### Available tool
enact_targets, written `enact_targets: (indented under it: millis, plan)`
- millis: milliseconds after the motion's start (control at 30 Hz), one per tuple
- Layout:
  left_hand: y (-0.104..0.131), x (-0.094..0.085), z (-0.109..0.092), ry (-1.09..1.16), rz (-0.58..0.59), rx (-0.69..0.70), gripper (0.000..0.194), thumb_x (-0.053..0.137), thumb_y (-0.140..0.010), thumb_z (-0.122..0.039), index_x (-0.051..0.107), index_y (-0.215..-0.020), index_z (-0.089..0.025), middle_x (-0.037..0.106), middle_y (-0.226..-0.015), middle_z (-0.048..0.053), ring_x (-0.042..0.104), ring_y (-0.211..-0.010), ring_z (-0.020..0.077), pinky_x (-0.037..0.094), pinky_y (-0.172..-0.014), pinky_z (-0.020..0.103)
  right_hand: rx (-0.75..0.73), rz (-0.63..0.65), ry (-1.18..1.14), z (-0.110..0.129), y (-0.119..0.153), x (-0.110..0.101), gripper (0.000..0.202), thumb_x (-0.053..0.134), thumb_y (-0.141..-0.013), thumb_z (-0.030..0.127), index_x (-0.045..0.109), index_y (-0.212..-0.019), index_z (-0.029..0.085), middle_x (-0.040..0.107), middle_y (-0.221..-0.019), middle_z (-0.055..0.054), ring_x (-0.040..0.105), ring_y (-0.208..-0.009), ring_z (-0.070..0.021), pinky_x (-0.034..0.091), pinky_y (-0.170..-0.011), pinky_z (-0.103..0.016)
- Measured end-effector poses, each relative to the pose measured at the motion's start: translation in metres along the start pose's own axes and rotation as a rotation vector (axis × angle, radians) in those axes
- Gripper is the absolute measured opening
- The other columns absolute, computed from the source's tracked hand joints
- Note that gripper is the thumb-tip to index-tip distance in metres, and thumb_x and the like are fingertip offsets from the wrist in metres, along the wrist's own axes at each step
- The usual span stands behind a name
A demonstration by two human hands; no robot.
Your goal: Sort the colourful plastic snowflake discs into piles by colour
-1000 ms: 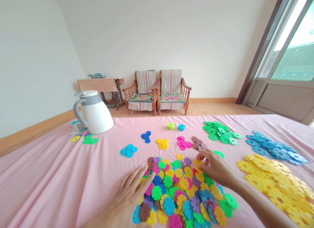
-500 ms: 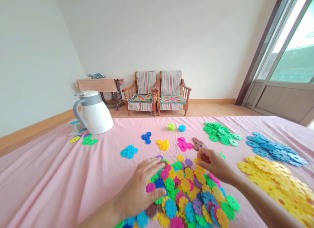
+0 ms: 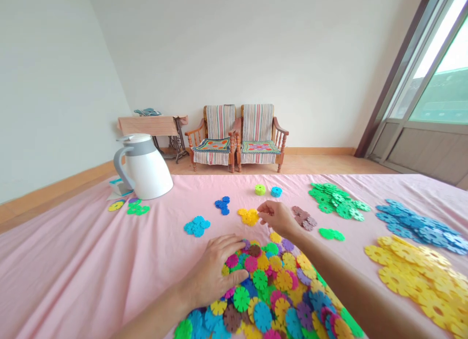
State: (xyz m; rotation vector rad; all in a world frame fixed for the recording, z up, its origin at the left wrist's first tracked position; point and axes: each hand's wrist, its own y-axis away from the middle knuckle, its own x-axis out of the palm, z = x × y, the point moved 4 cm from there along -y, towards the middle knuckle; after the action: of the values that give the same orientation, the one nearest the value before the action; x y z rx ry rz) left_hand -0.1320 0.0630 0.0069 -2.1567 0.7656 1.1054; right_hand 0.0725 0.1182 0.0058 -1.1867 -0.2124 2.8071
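Note:
A heap of notched plastic discs in many colours lies in front of me. My left hand rests open along the heap's left side, fingers extended and thumb over the discs. Beyond the heap, my right hand has its fingers curled, the tips at the right edge of a small yellow disc pile. A yellow disc appears to be at those fingertips, partly hidden. Light blue discs and dark blue discs form small piles to the left. Brown discs lie right of my right hand, which covers the pink pile.
Larger piles of green, blue and yellow discs spread along the right. Lime and blue stacks stand at the back. Green discs lie nearer. A white jug stands back left on the pink cloth.
My right hand has moved left and away from me, from the heap's far right edge to the small yellow pile. My left hand stays on the heap. The view has shifted slightly.

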Motion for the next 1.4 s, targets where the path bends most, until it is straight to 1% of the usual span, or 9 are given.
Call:
enact_targets:
  millis: [167, 300, 567, 700, 800, 900, 1133, 1300, 1400]
  plan:
    - [0.002, 0.001, 0.003, 0.091, -0.012, 0.014, 0.036, 0.057, -0.083, -0.045, 0.063, -0.111, -0.025, 0.060, -0.123, 0.006, 0.050, -0.118, 0.0235, 0.038, -0.102, 0.041, -0.053, 0.079, 0.114, -0.004, 0.015, -0.011, 0.014, 0.051, -0.071, 0.012, 0.063, -0.076, 0.017, 0.066, -0.069, -0.003, 0.062, -0.066, -0.0147, 0.041, -0.058, -0.023]
    - [-0.001, 0.000, 0.001, 0.122, -0.068, 0.026, 0.021, 0.057, -0.084, -0.034, 0.068, -0.098, -0.024, 0.067, -0.109, 0.006, 0.057, -0.109, 0.0223, 0.043, -0.096, 0.040, -0.086, 0.148, 0.211, -0.013, 0.032, -0.012, 0.020, 0.054, -0.062, 0.006, 0.064, -0.076, 0.018, 0.067, -0.082, -0.005, 0.059, -0.078, -0.0180, 0.039, -0.067, -0.026]
    - [-0.002, -0.005, -0.005, 0.145, -0.125, 0.069, 0.014, 0.055, -0.083, -0.024, 0.069, -0.080, -0.022, 0.072, -0.092, 0.005, 0.062, -0.095, 0.0201, 0.047, -0.089, 0.038, -0.076, 0.178, 0.254, -0.023, 0.033, -0.013, 0.010, 0.057, -0.063, 0.011, 0.056, -0.071, 0.018, 0.062, -0.079, -0.004, 0.055, -0.075, -0.0169, 0.036, -0.065, -0.025]
    - [-0.002, -0.005, 0.002, 0.133, -0.198, -0.019, 0.013, 0.055, -0.083, -0.022, 0.068, -0.085, -0.021, 0.070, -0.095, 0.005, 0.061, -0.096, 0.0201, 0.047, -0.088, 0.037, -0.070, 0.155, 0.204, -0.021, 0.032, -0.017, 0.012, 0.056, -0.063, 0.010, 0.056, -0.073, 0.018, 0.062, -0.076, -0.002, 0.055, -0.071, -0.0152, 0.036, -0.060, -0.023]
    - [-0.002, -0.004, 0.008, 0.084, -0.218, -0.074, 0.016, 0.057, -0.082, -0.025, 0.068, -0.094, -0.022, 0.068, -0.100, 0.006, 0.059, -0.098, 0.0211, 0.045, -0.090, 0.039, -0.068, 0.150, 0.137, -0.016, 0.029, -0.017, 0.010, 0.053, -0.065, 0.011, 0.058, -0.070, 0.018, 0.061, -0.066, 0.000, 0.055, -0.063, -0.0128, 0.036, -0.054, -0.022]
    - [-0.003, -0.001, 0.010, 0.048, -0.175, -0.067, 0.021, 0.058, -0.083, -0.028, 0.068, -0.101, -0.023, 0.067, -0.104, 0.007, 0.057, -0.101, 0.0225, 0.044, -0.092, 0.042, -0.068, 0.131, 0.074, -0.008, 0.025, -0.014, 0.009, 0.050, -0.070, 0.014, 0.058, -0.067, 0.018, 0.058, -0.059, 0.001, 0.054, -0.057, -0.0113, 0.036, -0.050, -0.020]
    - [-0.001, 0.002, 0.007, 0.085, -0.131, 0.003, 0.020, 0.055, -0.085, -0.026, 0.069, -0.099, -0.024, 0.067, -0.100, 0.007, 0.058, -0.097, 0.0217, 0.046, -0.088, 0.040, -0.043, 0.038, 0.084, -0.006, 0.022, -0.010, 0.009, 0.049, -0.070, 0.014, 0.057, -0.071, 0.017, 0.061, -0.066, -0.001, 0.055, -0.063, -0.0132, 0.037, -0.054, -0.022]
    - [-0.002, 0.001, 0.006, 0.123, -0.125, 0.017, 0.016, 0.056, -0.084, -0.022, 0.070, -0.091, -0.022, 0.069, -0.094, 0.005, 0.058, -0.094, 0.0207, 0.046, -0.087, 0.039, -0.056, 0.161, 0.129, -0.013, 0.030, -0.008, 0.014, 0.059, -0.063, 0.015, 0.061, -0.076, 0.018, 0.064, -0.078, -0.004, 0.056, -0.070, -0.0155, 0.038, -0.059, -0.024]
    - [-0.002, 0.001, 0.006, 0.120, -0.120, 0.010, 0.018, 0.056, -0.084, -0.022, 0.069, -0.097, -0.023, 0.068, -0.097, 0.005, 0.058, -0.096, 0.0208, 0.045, -0.089, 0.039, -0.059, 0.244, 0.124, -0.014, 0.033, -0.004, 0.011, 0.059, -0.064, 0.015, 0.061, -0.075, 0.018, 0.064, -0.076, -0.003, 0.056, -0.068, -0.0145, 0.038, -0.058, -0.023]
